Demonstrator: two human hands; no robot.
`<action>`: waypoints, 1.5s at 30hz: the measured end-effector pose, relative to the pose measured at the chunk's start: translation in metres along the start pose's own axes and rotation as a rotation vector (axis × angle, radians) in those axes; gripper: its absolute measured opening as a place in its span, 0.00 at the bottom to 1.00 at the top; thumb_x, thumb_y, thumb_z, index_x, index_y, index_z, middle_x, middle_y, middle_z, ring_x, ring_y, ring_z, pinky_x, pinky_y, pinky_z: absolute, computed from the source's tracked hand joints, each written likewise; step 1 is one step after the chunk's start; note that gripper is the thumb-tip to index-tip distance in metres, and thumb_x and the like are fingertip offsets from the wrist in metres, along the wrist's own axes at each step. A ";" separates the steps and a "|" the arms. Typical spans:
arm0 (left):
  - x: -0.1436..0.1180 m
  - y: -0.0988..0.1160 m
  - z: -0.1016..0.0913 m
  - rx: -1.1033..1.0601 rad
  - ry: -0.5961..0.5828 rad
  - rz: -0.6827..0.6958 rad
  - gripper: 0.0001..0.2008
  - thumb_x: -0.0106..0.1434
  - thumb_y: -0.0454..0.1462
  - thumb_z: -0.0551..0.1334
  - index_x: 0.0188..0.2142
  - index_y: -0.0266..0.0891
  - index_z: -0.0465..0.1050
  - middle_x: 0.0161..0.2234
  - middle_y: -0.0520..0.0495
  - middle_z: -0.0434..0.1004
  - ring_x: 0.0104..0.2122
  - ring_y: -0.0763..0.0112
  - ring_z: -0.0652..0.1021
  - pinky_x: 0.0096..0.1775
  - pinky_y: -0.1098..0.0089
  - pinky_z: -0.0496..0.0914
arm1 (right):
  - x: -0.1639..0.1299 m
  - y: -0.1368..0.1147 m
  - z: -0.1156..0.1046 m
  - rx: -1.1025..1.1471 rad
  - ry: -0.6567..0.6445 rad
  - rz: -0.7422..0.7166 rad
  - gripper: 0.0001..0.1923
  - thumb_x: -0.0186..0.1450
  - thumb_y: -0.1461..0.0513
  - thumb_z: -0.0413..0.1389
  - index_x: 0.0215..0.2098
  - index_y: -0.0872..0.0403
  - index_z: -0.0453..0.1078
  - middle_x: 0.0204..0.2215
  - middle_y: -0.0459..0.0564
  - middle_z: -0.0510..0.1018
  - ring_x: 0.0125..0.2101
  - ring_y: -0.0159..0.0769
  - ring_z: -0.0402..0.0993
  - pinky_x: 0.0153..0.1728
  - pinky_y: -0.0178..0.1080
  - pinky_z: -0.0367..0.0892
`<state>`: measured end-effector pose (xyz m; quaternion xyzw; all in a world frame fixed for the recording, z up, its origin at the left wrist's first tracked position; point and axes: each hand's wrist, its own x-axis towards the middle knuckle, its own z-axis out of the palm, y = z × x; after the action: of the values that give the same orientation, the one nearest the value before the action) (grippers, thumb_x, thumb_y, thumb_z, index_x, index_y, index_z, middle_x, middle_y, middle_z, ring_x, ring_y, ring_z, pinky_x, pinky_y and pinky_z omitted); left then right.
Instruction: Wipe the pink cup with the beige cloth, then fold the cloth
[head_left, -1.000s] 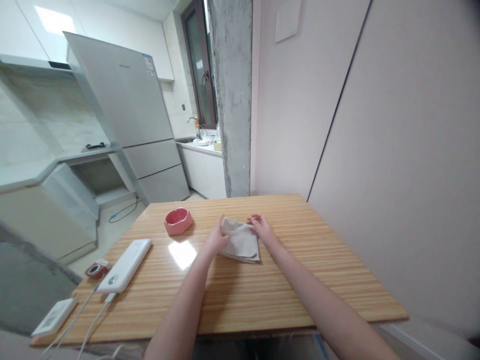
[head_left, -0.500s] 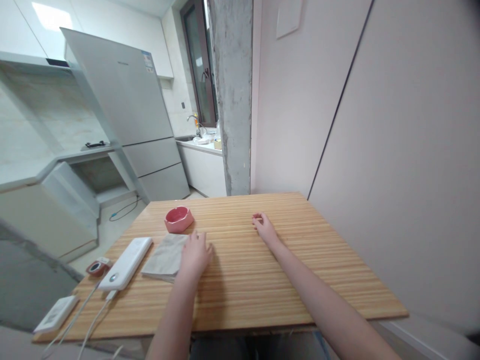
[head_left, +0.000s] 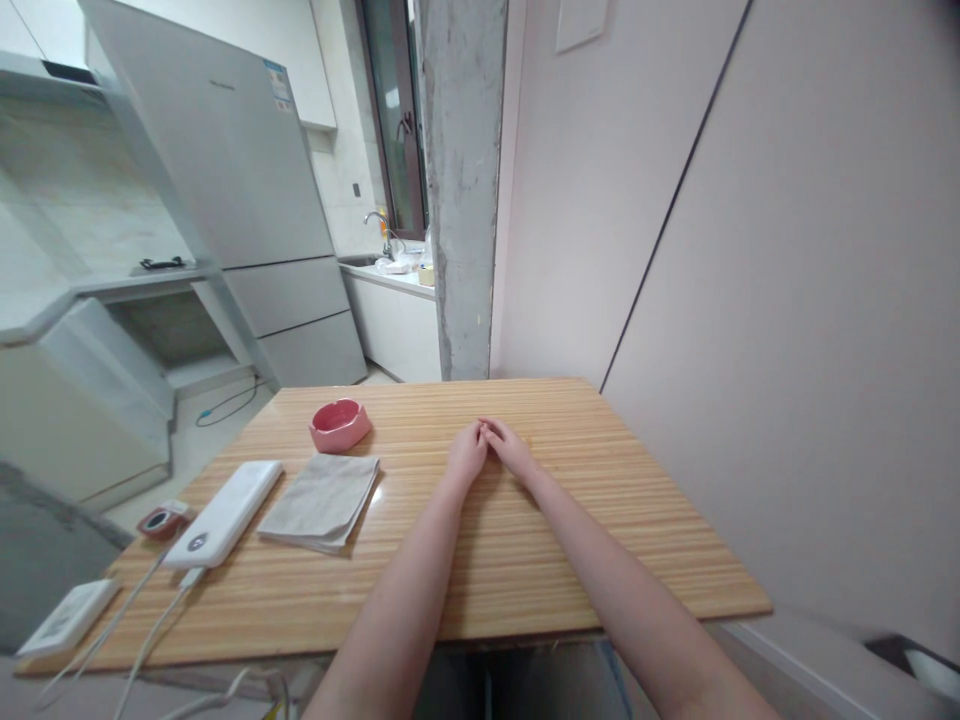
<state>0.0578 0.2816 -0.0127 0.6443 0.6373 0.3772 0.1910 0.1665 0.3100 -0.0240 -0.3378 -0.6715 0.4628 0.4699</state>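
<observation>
The folded grey cloth (head_left: pixel 321 497) now lies flat on the worktop (head_left: pixel 525 540) at the left, between the white power bank (head_left: pixel 222 511) and the person's left forearm, just in front of the pink ashtray (head_left: pixel 340 425). A second ago it sat mid-table under both hands; half a second ago the left hand was sliding it leftward. Now the left hand (head_left: pixel 466 455) has let go and come back to the middle, where it meets the right hand (head_left: pixel 510 447), fingertips touching, fingers loosely curled and holding nothing. The cloth looks set aside and finished with.

Further left are a small red-rimmed round object (head_left: pixel 159 521), a white flat device (head_left: pixel 66 618) and white cables (head_left: pixel 142 625) trailing off the near edge. Nothing lies between the hands and the cloth.
</observation>
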 end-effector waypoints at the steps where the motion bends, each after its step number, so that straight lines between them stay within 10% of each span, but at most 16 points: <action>1: -0.001 -0.003 0.001 -0.034 0.000 0.016 0.16 0.67 0.37 0.48 0.42 0.37 0.74 0.41 0.41 0.79 0.42 0.65 0.76 0.45 0.66 0.68 | -0.001 0.000 0.000 0.005 -0.010 0.008 0.19 0.57 0.50 0.57 0.44 0.50 0.72 0.42 0.49 0.78 0.47 0.39 0.72 0.52 0.45 0.65; 38: 0.001 -0.009 0.007 -0.038 0.025 0.057 0.13 0.65 0.36 0.51 0.38 0.37 0.74 0.36 0.44 0.79 0.36 0.67 0.76 0.39 0.69 0.67 | 0.003 0.018 -0.001 0.156 -0.030 0.079 0.19 0.53 0.55 0.61 0.42 0.51 0.73 0.43 0.52 0.78 0.45 0.40 0.74 0.51 0.45 0.66; 42: 0.005 -0.008 -0.017 0.024 0.107 0.005 0.14 0.64 0.36 0.50 0.32 0.35 0.73 0.30 0.45 0.76 0.33 0.67 0.75 0.38 0.68 0.68 | 0.004 0.021 -0.004 0.183 0.052 0.154 0.21 0.55 0.49 0.59 0.41 0.53 0.73 0.40 0.54 0.80 0.42 0.42 0.75 0.44 0.46 0.70; 45: 0.003 -0.017 -0.063 0.210 0.396 -0.055 0.12 0.63 0.38 0.52 0.38 0.36 0.72 0.39 0.41 0.75 0.43 0.63 0.74 0.47 0.62 0.66 | 0.004 0.023 -0.003 0.195 0.065 0.166 0.23 0.54 0.48 0.59 0.43 0.53 0.72 0.39 0.55 0.80 0.41 0.41 0.76 0.41 0.44 0.71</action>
<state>-0.0001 0.2713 0.0161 0.5563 0.7154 0.4226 0.0041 0.1687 0.3225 -0.0436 -0.3596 -0.5775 0.5520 0.4821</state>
